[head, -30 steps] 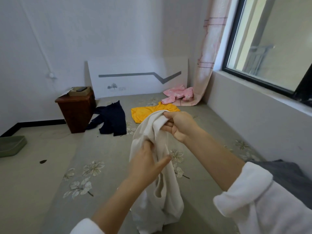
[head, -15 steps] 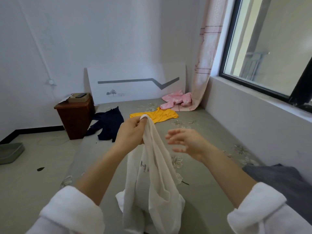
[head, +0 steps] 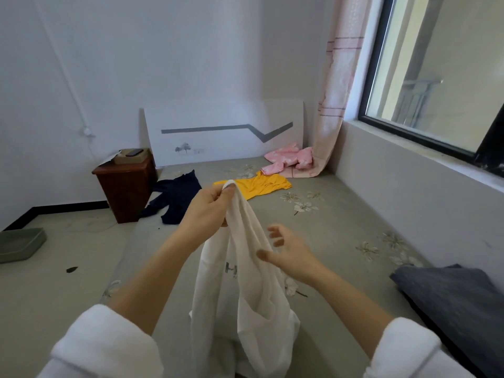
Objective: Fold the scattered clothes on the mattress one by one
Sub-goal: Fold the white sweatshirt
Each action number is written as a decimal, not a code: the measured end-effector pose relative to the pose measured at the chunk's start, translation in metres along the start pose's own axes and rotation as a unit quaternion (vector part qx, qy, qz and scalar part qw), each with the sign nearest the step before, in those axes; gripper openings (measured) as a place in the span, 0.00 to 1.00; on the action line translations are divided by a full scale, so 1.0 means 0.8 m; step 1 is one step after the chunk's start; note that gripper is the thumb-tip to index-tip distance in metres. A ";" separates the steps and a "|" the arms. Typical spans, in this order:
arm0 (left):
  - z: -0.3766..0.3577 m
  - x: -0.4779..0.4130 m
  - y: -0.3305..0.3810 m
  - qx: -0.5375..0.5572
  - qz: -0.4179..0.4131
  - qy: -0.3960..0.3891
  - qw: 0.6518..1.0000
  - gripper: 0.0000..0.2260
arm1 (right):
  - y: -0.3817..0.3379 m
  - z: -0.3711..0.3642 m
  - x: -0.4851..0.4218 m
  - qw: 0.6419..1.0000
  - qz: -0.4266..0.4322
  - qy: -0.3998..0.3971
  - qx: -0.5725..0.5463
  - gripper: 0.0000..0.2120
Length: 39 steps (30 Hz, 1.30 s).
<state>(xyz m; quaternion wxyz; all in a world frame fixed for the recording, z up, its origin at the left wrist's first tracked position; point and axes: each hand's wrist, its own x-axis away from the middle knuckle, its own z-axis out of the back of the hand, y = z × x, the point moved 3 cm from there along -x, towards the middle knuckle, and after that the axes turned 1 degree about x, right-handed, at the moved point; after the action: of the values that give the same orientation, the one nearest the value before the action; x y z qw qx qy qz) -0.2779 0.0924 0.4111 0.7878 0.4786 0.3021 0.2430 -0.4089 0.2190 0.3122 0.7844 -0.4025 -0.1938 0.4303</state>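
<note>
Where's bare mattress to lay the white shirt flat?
Free: mattress middle, between yellow shirt, window-side wall and grey cloth; also left edge, nearer than navy garment. Crowded: far end: navy garment, yellow shirt, pink garment. The left hand holds the white shirt.

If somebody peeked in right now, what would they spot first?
The white shirt in the middle, dangling from the left hand that pinches its top, with the open right hand close beside it. Behind it on the mattress lies a bright yellow shirt, with a pink garment in the far corner by the curtain and a dark navy garment at the left edge.
</note>
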 end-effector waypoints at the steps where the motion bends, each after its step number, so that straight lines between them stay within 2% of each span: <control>1: -0.002 0.001 0.001 -0.029 -0.018 -0.020 0.999 0.23 | -0.020 0.010 -0.006 0.999 0.039 0.012 -0.030 0.34; 2: -0.004 0.002 0.003 -0.058 -0.036 -0.036 0.997 0.22 | -0.037 0.018 -0.013 0.996 0.069 0.001 -0.050 0.36; 3: -0.007 0.003 0.008 -0.082 -0.049 -0.047 0.994 0.21 | -0.050 0.021 -0.021 0.994 0.086 -0.028 -0.065 0.34; 4: -0.010 0.004 0.009 -0.098 -0.060 -0.057 0.992 0.19 | -0.059 0.021 -0.027 0.991 0.088 -0.068 -0.072 0.26; 6: -0.013 0.004 0.007 -0.095 -0.050 -0.059 0.992 0.15 | -0.071 0.022 -0.032 0.988 0.053 -0.123 -0.070 0.04; 7: -0.011 0.006 0.002 -0.094 -0.033 -0.040 0.994 0.10 | -0.074 0.025 -0.034 0.990 0.035 -0.117 -0.075 0.03; 8: -0.007 0.010 -0.006 -0.102 -0.021 0.005 0.995 0.07 | -0.076 0.029 -0.037 0.991 0.013 -0.093 -0.091 0.06; 10: -0.001 0.028 -0.029 -0.111 -0.005 0.107 0.988 0.09 | -0.077 0.038 -0.044 0.984 -0.043 -0.027 -0.170 0.08; 11: -0.006 0.042 -0.045 -0.115 0.012 0.123 0.986 0.10 | -0.078 0.043 -0.047 0.975 -0.066 0.001 -0.212 0.08; 12: -0.016 0.057 -0.060 -0.113 0.050 0.102 0.987 0.11 | -0.081 0.046 -0.049 0.964 -0.081 0.022 -0.252 0.09; 14: -0.051 0.088 -0.101 -0.115 0.176 -0.013 0.978 0.15 | -0.092 0.052 -0.054 0.945 -0.089 0.052 -0.310 0.11; 15: -0.069 0.100 -0.122 -0.130 0.229 -0.068 0.962 0.19 | -0.097 0.053 -0.057 0.939 -0.084 0.064 -0.326 0.11; 17: -0.089 0.110 -0.158 -0.147 0.293 -0.109 0.938 0.30 | -0.108 0.056 -0.057 0.931 -0.075 0.082 -0.348 0.12; 19: -0.089 0.110 -0.173 -0.076 0.343 -0.092 0.932 0.33 | -0.115 0.060 -0.053 0.922 -0.072 0.099 -0.368 0.12; 21: -0.083 0.109 -0.174 0.036 0.389 -0.105 0.914 0.29 | -0.112 0.069 -0.050 0.907 -0.075 0.122 -0.396 0.11; 23: -0.075 0.104 -0.163 0.166 0.407 -0.120 0.890 0.27 | -0.108 0.079 -0.045 0.897 -0.076 0.141 -0.411 0.10; 25: -0.068 0.092 -0.155 0.309 0.413 -0.115 0.849 0.26 | -0.105 0.085 -0.040 0.898 -0.075 0.146 -0.409 0.09; 27: -0.070 0.080 -0.148 0.385 0.423 -0.111 0.813 0.24 | -0.106 0.084 -0.034 0.902 -0.072 0.139 -0.402 0.10; 28: -0.073 0.076 -0.146 0.377 0.426 -0.106 0.815 0.23 | -0.107 0.082 -0.032 0.905 -0.069 0.135 -0.399 0.10; 32: -0.087 0.064 -0.149 0.269 0.400 -0.043 0.875 0.09 | -0.098 0.089 -0.028 0.917 -0.054 0.162 -0.361 0.10; 34: -0.075 0.056 -0.152 0.290 0.397 -0.004 0.871 0.07 | -0.078 0.105 -0.027 0.926 -0.063 0.202 -0.313 0.10; 36: -0.050 0.045 -0.153 0.299 0.392 0.024 0.870 0.08 | -0.047 0.125 -0.024 0.947 -0.099 0.227 -0.203 0.10; 38: -0.022 0.036 -0.141 0.263 0.375 0.024 0.889 0.10 | -0.015 0.139 -0.018 0.968 -0.142 0.205 -0.014 0.08; 39: -0.010 0.031 -0.132 0.236 0.360 0.023 0.902 0.10 | 0.001 0.144 -0.016 0.967 -0.158 0.183 0.075 0.07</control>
<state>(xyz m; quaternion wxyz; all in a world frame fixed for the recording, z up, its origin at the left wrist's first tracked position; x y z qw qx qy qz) -0.2564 0.0689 0.3075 0.5035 0.7211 0.1760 0.4422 -0.4912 0.2619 0.3814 0.8925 -0.3786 -0.0746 0.2335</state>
